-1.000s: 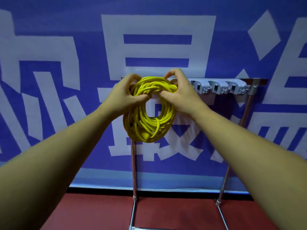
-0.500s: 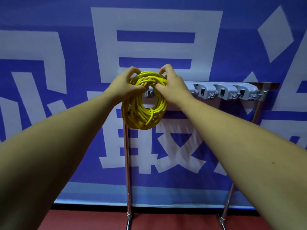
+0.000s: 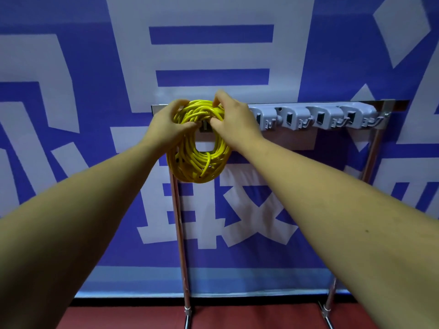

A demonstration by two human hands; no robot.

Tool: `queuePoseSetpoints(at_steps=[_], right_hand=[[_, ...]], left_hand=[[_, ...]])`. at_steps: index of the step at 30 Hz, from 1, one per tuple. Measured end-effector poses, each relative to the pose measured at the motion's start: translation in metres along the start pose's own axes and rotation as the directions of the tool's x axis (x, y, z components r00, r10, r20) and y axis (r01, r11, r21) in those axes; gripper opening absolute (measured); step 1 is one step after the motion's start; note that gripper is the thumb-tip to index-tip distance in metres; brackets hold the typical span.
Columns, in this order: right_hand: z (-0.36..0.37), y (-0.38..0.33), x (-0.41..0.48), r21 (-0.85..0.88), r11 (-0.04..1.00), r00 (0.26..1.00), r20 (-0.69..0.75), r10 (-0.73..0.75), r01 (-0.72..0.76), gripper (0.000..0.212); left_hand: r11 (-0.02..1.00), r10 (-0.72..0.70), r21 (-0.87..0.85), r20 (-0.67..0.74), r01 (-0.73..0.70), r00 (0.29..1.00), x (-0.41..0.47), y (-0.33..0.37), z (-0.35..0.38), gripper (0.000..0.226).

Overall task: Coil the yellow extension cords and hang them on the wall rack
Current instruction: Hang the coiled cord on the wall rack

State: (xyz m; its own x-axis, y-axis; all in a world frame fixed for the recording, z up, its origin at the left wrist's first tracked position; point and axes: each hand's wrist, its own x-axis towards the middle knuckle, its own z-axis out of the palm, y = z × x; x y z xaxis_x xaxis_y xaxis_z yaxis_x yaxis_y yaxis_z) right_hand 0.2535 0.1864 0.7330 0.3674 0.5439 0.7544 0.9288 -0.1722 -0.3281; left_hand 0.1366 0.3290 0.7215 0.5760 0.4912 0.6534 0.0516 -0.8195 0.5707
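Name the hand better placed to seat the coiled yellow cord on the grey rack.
Right, probably: the right hand pinches the coiled yellow cord on the side nearest the grey plastic holders; the left hand grips its outer edge.

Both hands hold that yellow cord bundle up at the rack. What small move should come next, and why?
The left hand and right hand grip the top of the yellow coil at the left end of the rack, over a holder. I'd probably lower those strands onto it, then ease the grip.

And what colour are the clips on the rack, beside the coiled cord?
Light grey, plain. The clips show best in the head view.
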Motion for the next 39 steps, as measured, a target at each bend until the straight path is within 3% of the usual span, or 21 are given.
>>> queuePoseSetpoints(at_steps=[3, 10, 14, 23, 30, 35, 39], right_hand=[[0.006, 0.004, -0.007, -0.022, 0.999, 0.999, 0.004, -0.045, 0.045, 0.021], [0.003, 0.007, -0.014, -0.061, 0.994, 0.994, 0.063, -0.092, 0.096, 0.038], [-0.004, 0.009, -0.007, -0.063, 0.99, 0.99, 0.081, -0.118, 0.123, 0.034], [-0.008, 0.007, 0.002, 0.189, 0.973, 0.988, -0.053, 0.146, -0.134, 0.021], [0.01, 0.012, -0.018, 0.244, 0.961, 0.983, -0.091, 0.161, -0.134, 0.021], [0.017, 0.013, -0.025, 0.197, 0.976, 0.983, -0.14, 0.118, -0.09, 0.022], [0.017, 0.012, -0.022, 0.268, 0.956, 0.977, -0.136, 0.163, -0.123, 0.018]], left_hand=[[1.0, 0.006, 0.009, -0.031, -0.005, 1.0, -0.007, -0.001, 0.007, 0.058], [0.999, 0.02, 0.037, 0.039, -0.022, 0.999, -0.008, 0.0, 0.004, 0.066], [1.0, -0.002, 0.004, 0.048, 0.001, 0.999, -0.003, 0.004, -0.001, 0.065], [0.986, -0.012, -0.168, 0.052, 0.021, 0.999, 0.002, 0.011, 0.001, 0.035], [0.995, 0.007, -0.096, 0.053, -0.002, 0.999, -0.003, 0.008, 0.002, 0.017], [0.999, 0.027, -0.019, 0.06, -0.026, 0.998, -0.005, 0.011, 0.0, 0.019], [0.999, 0.03, 0.038, 0.052, -0.032, 0.998, -0.002, 0.015, 0.001, 0.027]])
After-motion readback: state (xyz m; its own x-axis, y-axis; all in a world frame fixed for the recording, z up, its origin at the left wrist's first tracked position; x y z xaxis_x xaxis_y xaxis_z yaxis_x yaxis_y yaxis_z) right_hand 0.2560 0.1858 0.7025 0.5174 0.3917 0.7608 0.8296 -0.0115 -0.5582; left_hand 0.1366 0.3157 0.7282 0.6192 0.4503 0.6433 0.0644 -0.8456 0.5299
